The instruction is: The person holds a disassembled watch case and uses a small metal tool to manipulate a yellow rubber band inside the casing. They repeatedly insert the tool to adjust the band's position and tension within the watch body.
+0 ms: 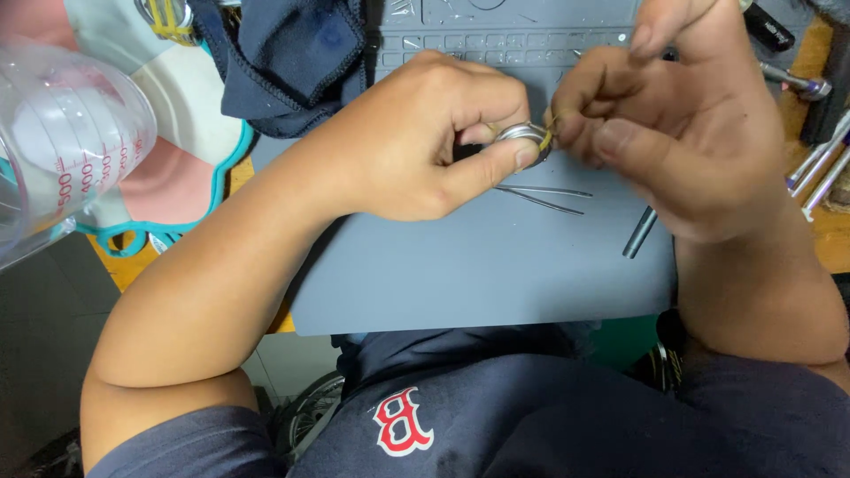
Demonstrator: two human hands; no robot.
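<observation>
Both hands are raised just above a grey rubbery work mat (478, 274) that covers the middle of the bench. The left hand (425, 146) is curled into a pinch, its thumb and fingers clamped around a small round silver metal piece (524, 134), which sits right at the thumb tip, held over the upper middle of the mat. The right hand (682, 124) comes in from the other side and touches that same piece: its thumb and forefinger nip a thin yellowish band (551, 134) at the metal piece's right edge, while the other fingers are loosely bent. How the band is fixed to the piece I cannot tell; the fingers hide it.

Below the hands, on the mat, lie slim metal tweezers (542, 196), and a short grey metal rod (639, 232) rests a little to their right, near the right wrist. A dark blue cloth (292, 62) is bunched at the mat's upper left corner. Further left, a clear plastic measuring jug with red markings (62, 142) looms close to the camera, over a pink and teal patterned sheet (190, 168). Several metal hand tools (819, 168) lie on the wooden bench at the far right.
</observation>
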